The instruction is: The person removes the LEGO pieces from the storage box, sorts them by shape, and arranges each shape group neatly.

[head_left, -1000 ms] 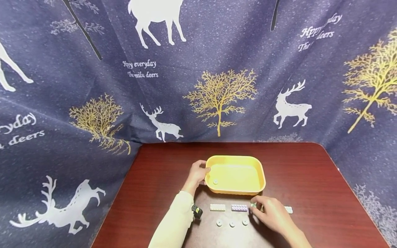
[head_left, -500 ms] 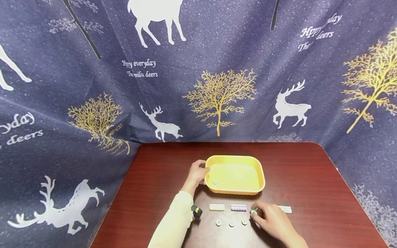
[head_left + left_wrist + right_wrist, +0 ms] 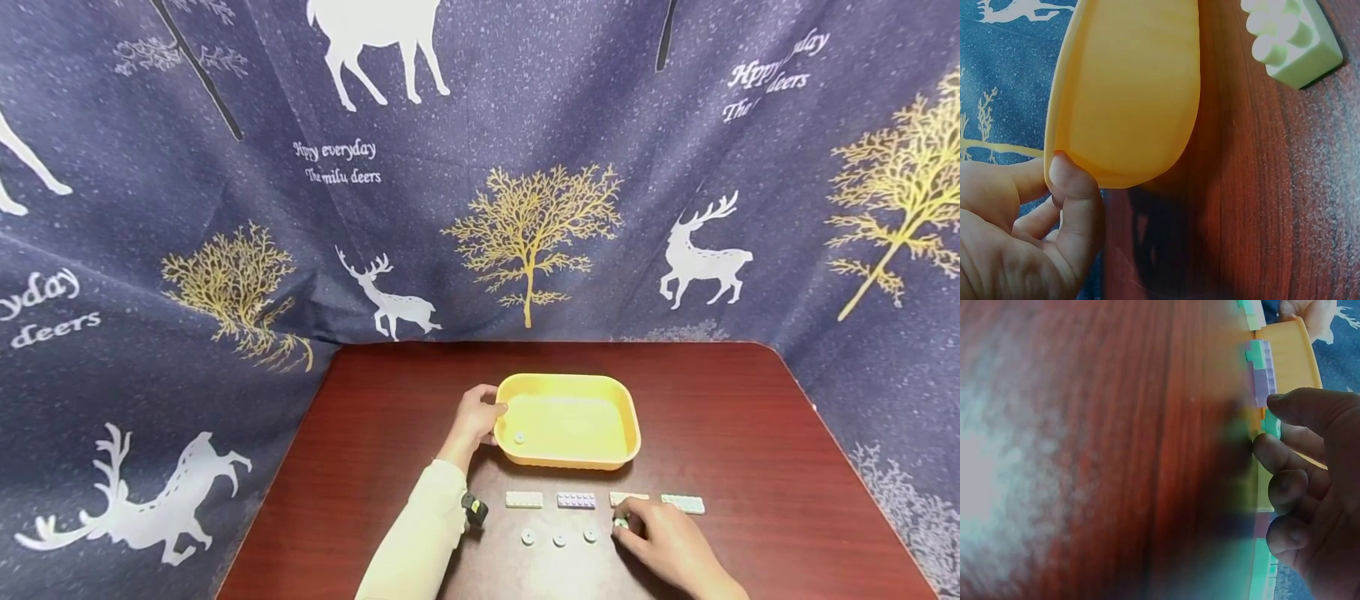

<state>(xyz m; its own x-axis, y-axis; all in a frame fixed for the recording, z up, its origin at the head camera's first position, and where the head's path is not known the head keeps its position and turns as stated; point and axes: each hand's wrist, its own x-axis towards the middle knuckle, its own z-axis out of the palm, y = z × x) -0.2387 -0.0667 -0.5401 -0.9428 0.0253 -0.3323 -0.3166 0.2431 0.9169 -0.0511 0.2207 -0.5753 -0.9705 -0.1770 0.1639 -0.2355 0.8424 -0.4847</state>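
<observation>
My left hand (image 3: 476,417) grips the left rim of a yellow plastic tub (image 3: 567,462), its thumb over the edge in the left wrist view. Inside the tub, near its left end, lies a small white disc (image 3: 519,438). Between the thumb and forefinger of my right hand (image 3: 667,537) is a small green round piece (image 3: 1272,424), partly hidden by the fingers. Just beyond that hand is a pale studded toy brick (image 3: 628,498), partly covered by the fingers. To its left lies a purple toy brick (image 3: 576,500), to its right a pale green one (image 3: 683,503).
A cream toy brick (image 3: 523,499) lies at the left of the row, in front of the tub. Three white discs with centre holes, one of them the middle disc (image 3: 559,540), lie nearer me. A patterned cloth (image 3: 525,208) hangs behind the reddish-brown table (image 3: 750,433).
My right hand has drawn back toward me with the green piece, uncovering part of the pale brick and more of the pale green one. The left hand and tub stay put.
</observation>
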